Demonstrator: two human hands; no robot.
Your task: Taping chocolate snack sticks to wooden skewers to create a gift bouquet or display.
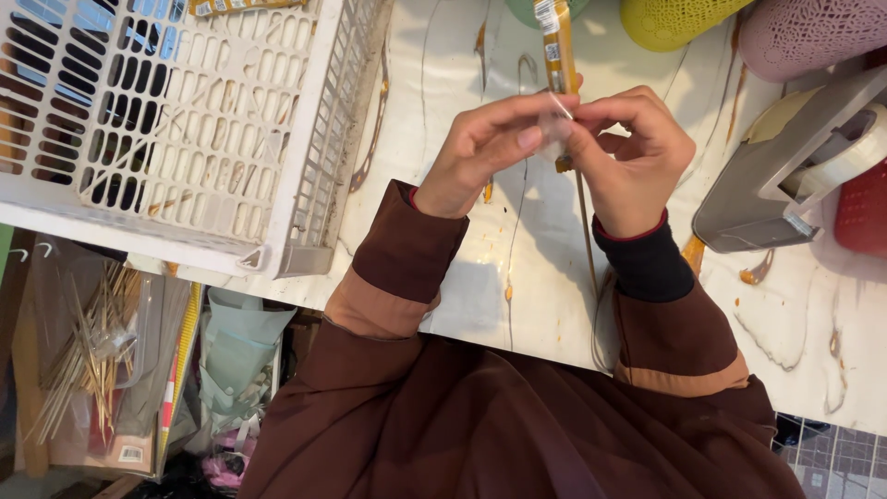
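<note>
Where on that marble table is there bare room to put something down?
Bare marble lies between the white crate and the left hand, and near the table edge below the tape dispenser. The top right is crowded: the yellow basket, pink basket and dispenser sit close together. Both hands pinch an orange packet at centre.

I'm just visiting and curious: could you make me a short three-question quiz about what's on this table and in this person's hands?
1. True or false: both the left hand and the right hand pinch the same long orange packet.
2. Which thing lies right of the hands? A) the white slatted crate B) the grey tape dispenser C) the bundle of wooden sticks
3. Fill in: the yellow basket and the pink basket stand at the table's ___ edge.

Key: 1 true; 2 B; 3 far
</note>
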